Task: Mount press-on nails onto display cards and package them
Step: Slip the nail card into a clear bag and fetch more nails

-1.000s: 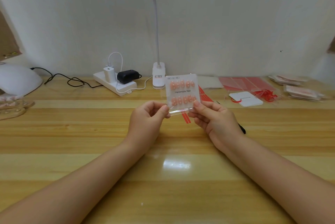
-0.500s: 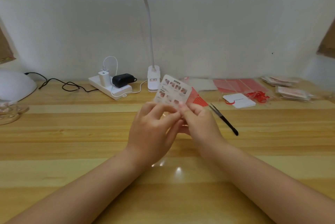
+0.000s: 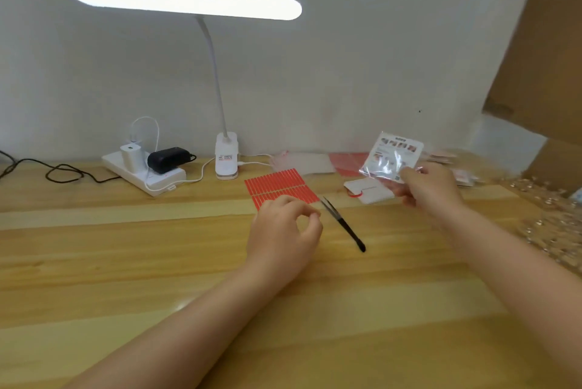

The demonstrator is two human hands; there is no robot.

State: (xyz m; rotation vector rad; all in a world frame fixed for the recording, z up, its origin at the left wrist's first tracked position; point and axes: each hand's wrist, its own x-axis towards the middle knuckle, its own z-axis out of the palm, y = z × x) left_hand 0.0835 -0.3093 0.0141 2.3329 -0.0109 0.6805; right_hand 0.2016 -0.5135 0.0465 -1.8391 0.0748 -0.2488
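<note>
Right hand (image 3: pixel 430 187) raised above the counter (image 3: pixel 126 262), pinching the lower corner of a clear plastic bag (image 3: pixel 390 157) with a printed nail card inside, tilted, over a white card (image 3: pixel 368 192) with a red mark. Left hand (image 3: pixel 283 228) low over the counter, fingers loosely curled, grasping nothing, at the near edge of a red sticker strip sheet (image 3: pixel 280 187). Black tweezers (image 3: pixel 343 223) flat just right of it. Further sealed packets (image 3: pixel 463 176) blurred at far right.
</note>
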